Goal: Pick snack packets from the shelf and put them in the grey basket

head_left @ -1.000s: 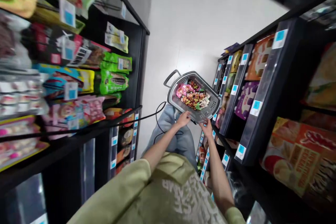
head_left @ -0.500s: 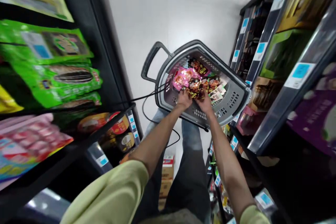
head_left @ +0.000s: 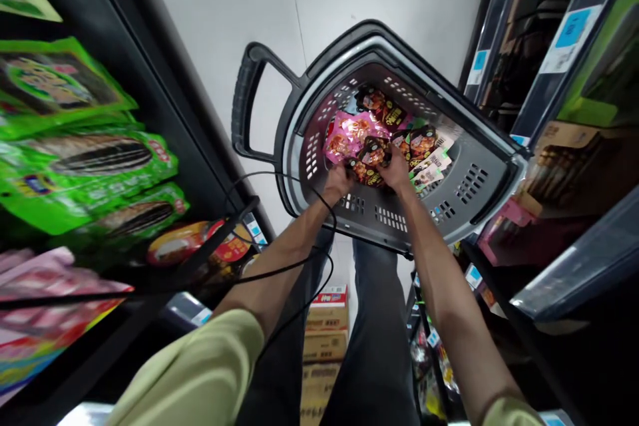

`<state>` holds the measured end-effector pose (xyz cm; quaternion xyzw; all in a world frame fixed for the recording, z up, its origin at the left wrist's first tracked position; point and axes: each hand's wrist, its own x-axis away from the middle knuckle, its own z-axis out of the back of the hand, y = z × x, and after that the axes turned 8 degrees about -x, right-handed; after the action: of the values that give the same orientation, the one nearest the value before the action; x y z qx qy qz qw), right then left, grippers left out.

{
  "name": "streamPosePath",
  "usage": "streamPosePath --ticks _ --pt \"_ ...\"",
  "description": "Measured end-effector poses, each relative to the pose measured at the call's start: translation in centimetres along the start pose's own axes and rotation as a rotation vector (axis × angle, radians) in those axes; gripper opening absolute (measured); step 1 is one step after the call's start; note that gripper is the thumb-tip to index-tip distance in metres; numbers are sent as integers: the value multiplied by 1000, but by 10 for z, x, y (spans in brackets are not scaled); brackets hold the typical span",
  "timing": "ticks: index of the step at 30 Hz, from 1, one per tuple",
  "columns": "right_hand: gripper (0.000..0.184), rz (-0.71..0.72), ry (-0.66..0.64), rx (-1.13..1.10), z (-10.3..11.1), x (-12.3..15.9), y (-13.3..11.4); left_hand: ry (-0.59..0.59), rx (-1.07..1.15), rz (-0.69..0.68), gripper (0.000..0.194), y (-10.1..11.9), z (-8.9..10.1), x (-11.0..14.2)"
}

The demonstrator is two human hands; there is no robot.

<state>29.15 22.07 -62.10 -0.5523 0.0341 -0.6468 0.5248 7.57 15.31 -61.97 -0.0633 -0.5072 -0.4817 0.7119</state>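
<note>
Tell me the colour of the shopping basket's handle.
The handle of the shopping basket is black; it shows best in the head view.

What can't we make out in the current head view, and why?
Head view, left hand: fingertips hidden by the hand itself and the dark packets; grip unclear.
Head view, right hand: its own back covers most of its grip.
Head view, dark packets: fine print too small; overlap hides the exact count.
Head view, cartons: sides hidden by legs, cut off by bottom edge.
Head view, pink bag: cut off by left edge.
</note>
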Motion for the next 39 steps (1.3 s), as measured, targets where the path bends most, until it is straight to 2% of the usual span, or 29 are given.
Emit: streamPosePath --ticks 2,6,10,14,18,22,26,28,33,37,39 --pt "69 -14 -47 50 2 8 -5 -20 -13 21 49 1 1 6" --pt "50 -14 -177 151 4 25 -16 116 -19 6 61 7 3 10" --pt "46 3 -257 198 -7 39 -21 53 -59 -57 65 7 8 8" --pt "34 0 -251 216 -22 51 -25 -2 -82 -56 47 3 15 7" --pt "21 11 -223 218 -23 60 -26 -29 -110 -129 29 7 23 9" --pt "21 47 -168 158 -12 71 -25 -45 -114 -241 23 18 30 14" --pt "20 112 -85 29 -3 91 -26 -210 -33 -313 22 31 37 30" --pt "16 141 -15 -62 1 105 -31 -240 9 -331 24 40 43 42" --pt "12 186 191 -235 17 144 -61 -163 66 -379 25 72 70 81" --pt "7 228 302 -269 45 174 -105 -49 152 -286 16 109 101 118" --pt "20 260 396 -281 67 194 -133 18 182 -298 13 135 121 145"
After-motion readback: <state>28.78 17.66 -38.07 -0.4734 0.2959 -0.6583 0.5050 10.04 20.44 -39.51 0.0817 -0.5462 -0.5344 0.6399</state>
